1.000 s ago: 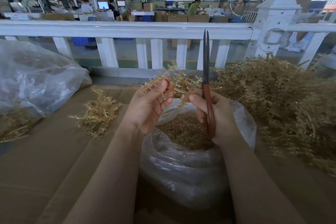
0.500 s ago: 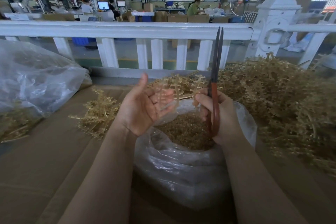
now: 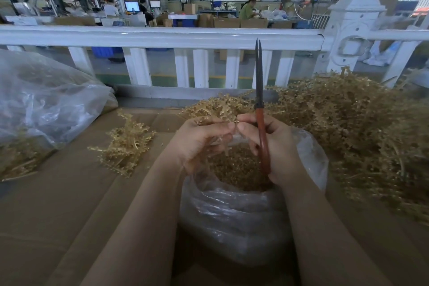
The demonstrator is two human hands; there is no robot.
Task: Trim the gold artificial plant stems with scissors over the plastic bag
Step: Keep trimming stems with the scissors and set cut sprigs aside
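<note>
Over the plastic bag [image 3: 232, 216], left hand [image 3: 199, 144] has closed its grip on a gold stem [image 3: 216, 118]; right hand [image 3: 274, 146] still grips upright scissors [image 3: 261, 109].

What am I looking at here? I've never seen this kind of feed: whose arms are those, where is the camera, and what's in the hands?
There is no machine: a person works bare-handed, and one camera on their head looks forward and down. The right hand grips red-handled scissors, blades together and pointing up. The left hand holds a gold stem, its fingertips close to the right thumb. Below both hands sits an open plastic bag holding gold trimmings. On the brown surface, a small bunch of stems lies to the left, a large heap to the right, and another clear bag far left. A white railing runs behind.
</note>
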